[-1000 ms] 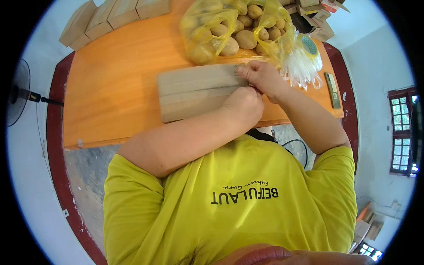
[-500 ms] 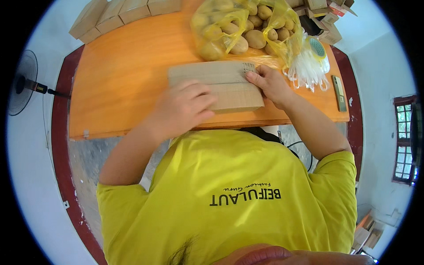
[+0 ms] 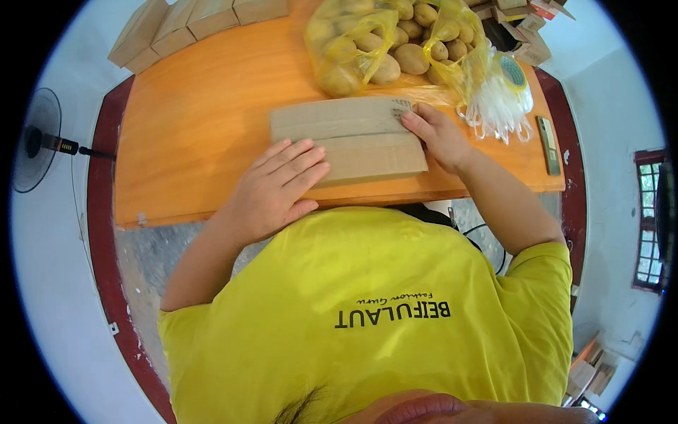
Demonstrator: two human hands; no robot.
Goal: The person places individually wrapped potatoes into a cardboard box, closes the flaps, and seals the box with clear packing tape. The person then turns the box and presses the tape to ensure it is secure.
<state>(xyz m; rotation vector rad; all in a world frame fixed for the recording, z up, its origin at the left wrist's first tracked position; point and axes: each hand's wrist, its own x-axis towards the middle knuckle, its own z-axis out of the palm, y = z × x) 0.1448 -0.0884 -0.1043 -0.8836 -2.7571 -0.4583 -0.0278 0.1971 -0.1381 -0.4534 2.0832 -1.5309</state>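
A closed brown cardboard box (image 3: 371, 145) lies on the orange table in front of me, with a strip of tape along its top seam. My left hand (image 3: 279, 180) rests flat against the box's left end, fingers stretched out and a little apart, the thumb nearest to me. At the opposite end, my right hand (image 3: 438, 138) grips the box, thumb on the top near the far corner. Its other fingers are hidden behind the end wall.
Beyond the box, yellow plastic bags of potatoes (image 3: 409, 60) cover the table (image 3: 198, 127). White plastic bags (image 3: 498, 113), a tape roll (image 3: 513, 73) and a phone (image 3: 548, 145) lie at the right. Closed boxes (image 3: 212, 18) line the far left; a fan (image 3: 39, 141) stands beyond the left edge.
My left hand has moved slightly left and nearer to me, from a blurred sweep over the box's top to lying still at its left end. My right hand keeps its hold.
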